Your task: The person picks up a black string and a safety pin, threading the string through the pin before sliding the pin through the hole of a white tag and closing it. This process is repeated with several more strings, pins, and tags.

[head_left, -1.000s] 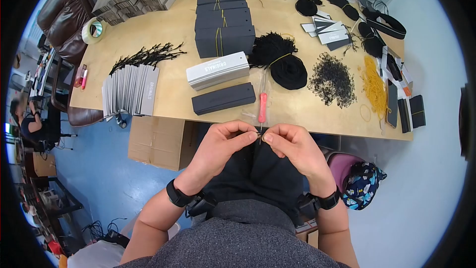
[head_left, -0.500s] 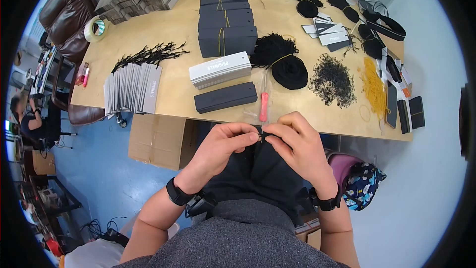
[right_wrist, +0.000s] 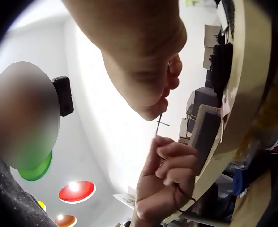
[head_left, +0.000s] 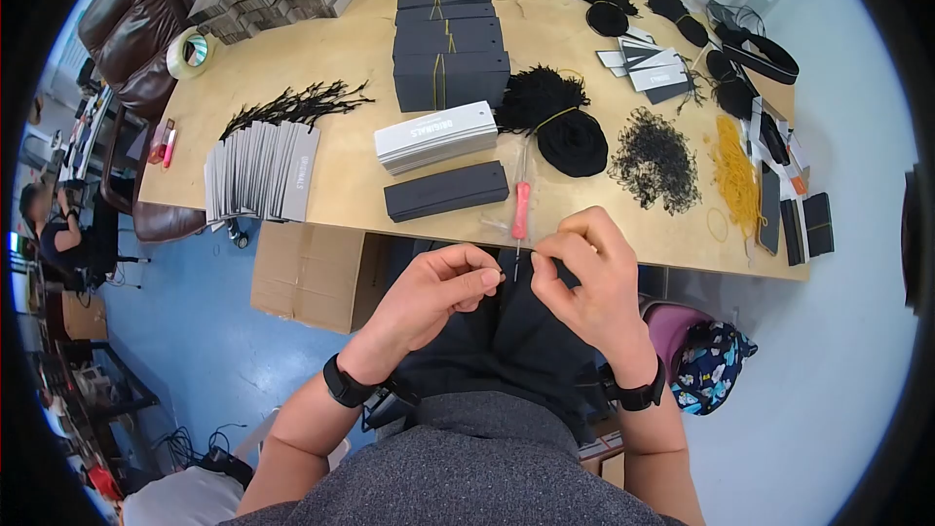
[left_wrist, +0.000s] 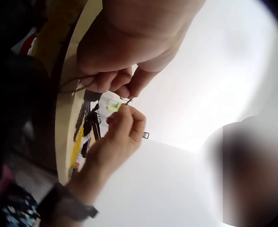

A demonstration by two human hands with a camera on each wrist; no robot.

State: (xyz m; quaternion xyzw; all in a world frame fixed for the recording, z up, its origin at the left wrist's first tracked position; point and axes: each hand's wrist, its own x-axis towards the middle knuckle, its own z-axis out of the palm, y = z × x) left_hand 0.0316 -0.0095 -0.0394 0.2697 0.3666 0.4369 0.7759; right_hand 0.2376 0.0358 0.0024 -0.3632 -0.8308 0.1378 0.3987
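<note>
Left hand (head_left: 433, 294) and right hand (head_left: 594, 282) both pinch a thin dark string (right_wrist: 158, 124), which runs between them. It is above the lap (head_left: 487, 360), by the near edge of the table (head_left: 653, 234). One red-handled tool (head_left: 521, 209) sits close by.

Yr head cam looks fwd/down on table (head_left: 346, 175); L/R wrist cams, close up, turned sideways, both share yr L hand (head_left: 438, 287) & R hand (head_left: 592, 281).

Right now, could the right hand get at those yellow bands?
Probably yes: the yellow bands lie uncovered, nothing standing between them and the right hand, though it pinches a thin dark cord and might have to let go first.
</note>
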